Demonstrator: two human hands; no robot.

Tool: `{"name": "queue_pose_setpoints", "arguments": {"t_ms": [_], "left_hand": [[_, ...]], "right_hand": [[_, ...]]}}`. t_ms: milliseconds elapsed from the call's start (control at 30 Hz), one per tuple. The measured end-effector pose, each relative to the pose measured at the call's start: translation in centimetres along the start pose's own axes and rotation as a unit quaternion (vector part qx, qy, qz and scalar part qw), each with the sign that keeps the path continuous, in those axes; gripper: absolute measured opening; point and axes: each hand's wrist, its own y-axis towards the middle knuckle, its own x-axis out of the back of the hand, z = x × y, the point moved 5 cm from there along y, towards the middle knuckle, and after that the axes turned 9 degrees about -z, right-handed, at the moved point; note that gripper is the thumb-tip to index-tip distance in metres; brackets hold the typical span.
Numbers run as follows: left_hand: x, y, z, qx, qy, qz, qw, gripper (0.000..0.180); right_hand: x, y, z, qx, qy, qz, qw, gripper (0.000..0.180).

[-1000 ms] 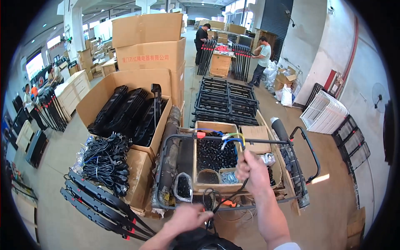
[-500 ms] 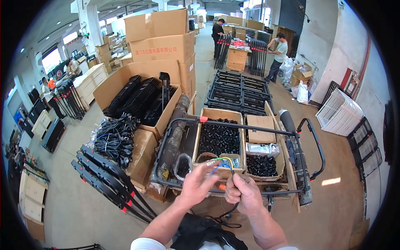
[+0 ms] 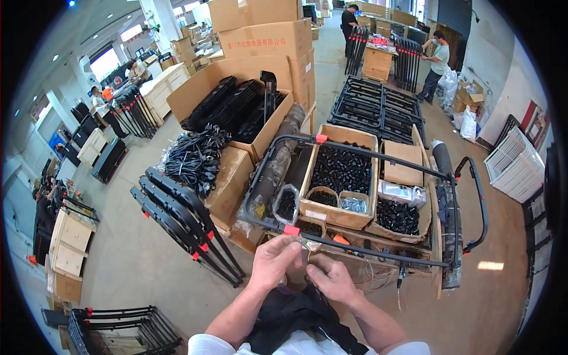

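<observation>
Both my hands meet low in the middle of the head view, just in front of a black metal frame (image 3: 355, 148) lying across open boxes. My left hand (image 3: 273, 261) pinches thin yellowish wires (image 3: 307, 248) below a red clip (image 3: 290, 230) on the frame's near bar. My right hand (image 3: 331, 279) holds the same wires from the right, fingers curled. A black cloth or bag (image 3: 296, 316) hangs against my body under the hands.
A cardboard box of small black parts (image 3: 342, 171) sits under the frame. Left are stacked black frames (image 3: 186, 222), a heap of black cables (image 3: 192, 157) and a large open carton (image 3: 236, 100). Two people (image 3: 435, 56) work far back.
My right hand came down from the blue-and-yellow wires over the box to my waist. Both hands closed together on thin wires near the frame's near bar. The view shifted.
</observation>
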Motion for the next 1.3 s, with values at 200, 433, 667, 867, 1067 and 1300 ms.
{"name": "queue_pose_setpoints", "arguments": {"t_ms": [200, 433, 667, 867, 1067, 1300], "left_hand": [[3.1, 0.0, 1.5, -0.049, 0.184, -0.065, 0.980, 0.016], [5.7, 1.2, 3.4, 0.044, 0.069, -0.058, 0.995, 0.019], [10.7, 3.6, 5.4, 0.072, 0.105, -0.069, 0.989, 0.029], [13.2, 5.2, 5.8, 0.058, 0.076, -0.106, 0.990, 0.024], [16.0, 7.0, 6.6, 0.072, 0.052, -0.088, 0.992, 0.026], [17.9, 8.7, 4.4, -0.142, 0.457, -0.028, 0.878, 0.024]], "right_hand": [[-1.2, 0.5, 1.5, 0.053, -0.070, -0.062, 0.994, 0.031], [-5.0, 2.0, 0.4, 0.193, -0.186, -0.093, 0.959, 0.017], [-8.1, 5.2, -2.6, -0.017, -0.088, -0.050, 0.995, 0.023], [-11.5, 7.4, -4.2, -0.077, 0.027, -0.079, 0.994, 0.030], [-14.0, 8.8, -4.4, -0.082, -0.013, -0.062, 0.995, 0.029], [-15.7, 9.7, -6.3, -0.005, -0.212, 0.009, 0.977, 0.027]]}}
